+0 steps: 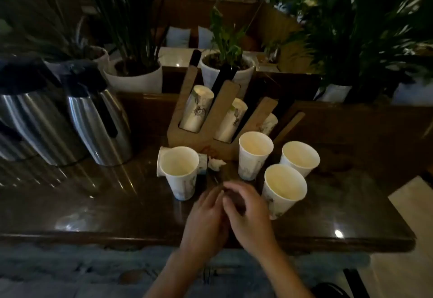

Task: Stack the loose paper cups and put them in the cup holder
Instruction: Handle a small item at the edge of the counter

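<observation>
Several loose white paper cups stand upright on the dark table: one at the left [180, 171], one in the middle [254, 154], one at the near right [282, 190], one at the far right [300, 157]. Another cup [161, 160] lies on its side behind the left one. The wooden cup holder [223, 110] stands behind them with stacks of cups [199, 107] leaning in its slots. My left hand [206, 218] and my right hand [248, 213] meet in front of the cups, fingers curled together and touching, holding no cup.
Two steel thermos jugs [98, 119] stand at the left. White pots with plants [136, 75] line the back. A crumpled bit of paper [216, 163] lies by the holder. The table's front edge [140, 239] runs near me.
</observation>
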Demonstrator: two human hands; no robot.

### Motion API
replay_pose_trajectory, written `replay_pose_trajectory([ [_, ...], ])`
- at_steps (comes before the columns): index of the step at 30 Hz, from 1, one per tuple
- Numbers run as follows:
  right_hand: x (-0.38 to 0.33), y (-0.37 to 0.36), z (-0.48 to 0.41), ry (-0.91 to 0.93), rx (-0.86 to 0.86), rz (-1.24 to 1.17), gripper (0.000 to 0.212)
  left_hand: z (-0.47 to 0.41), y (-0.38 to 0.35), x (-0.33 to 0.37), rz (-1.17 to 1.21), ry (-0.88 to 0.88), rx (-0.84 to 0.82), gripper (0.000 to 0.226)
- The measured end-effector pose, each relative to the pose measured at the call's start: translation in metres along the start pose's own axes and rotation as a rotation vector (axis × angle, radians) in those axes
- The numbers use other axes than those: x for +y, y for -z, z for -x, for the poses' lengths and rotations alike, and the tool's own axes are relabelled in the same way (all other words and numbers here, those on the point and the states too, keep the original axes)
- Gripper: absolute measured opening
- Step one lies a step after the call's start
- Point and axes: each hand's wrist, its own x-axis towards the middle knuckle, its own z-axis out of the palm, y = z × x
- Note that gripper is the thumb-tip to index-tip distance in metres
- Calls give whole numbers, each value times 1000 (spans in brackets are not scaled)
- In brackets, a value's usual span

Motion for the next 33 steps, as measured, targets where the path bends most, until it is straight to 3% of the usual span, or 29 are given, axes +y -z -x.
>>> replay_pose_trajectory([
  [3,7,-22,-40,-12,31,123,39,-16,-7,-10,-86,-52,-95,48],
  [5,16,-40,-69,-105,-71,195,55,-15,-9,-13,-128,-8,-185,52],
  [8,36,-62,-99,-165,-257,343,69,-1,-3,-14,-167,17,-166,52],
  [11,51,-74,-115,-125,-271,524,53,8,5,-19,-178,20,-140,45],
  [15,58,-79,-109,-80,-165,595,31,20,16,-29,-128,-22,-126,35],
  [19,53,-68,-71,-45,-83,570,29,29,23,-36,-54,-23,-159,33],
  [26,39,-35,12,13,-148,473,27,43,35,-41,-54,-44,-187,35],
  [30,35,-13,58,25,-270,334,26,58,36,-34,8,-40,-184,39],
  [33,43,3,90,-47,-427,253,25,68,28,-23,98,-11,-296,27],
])
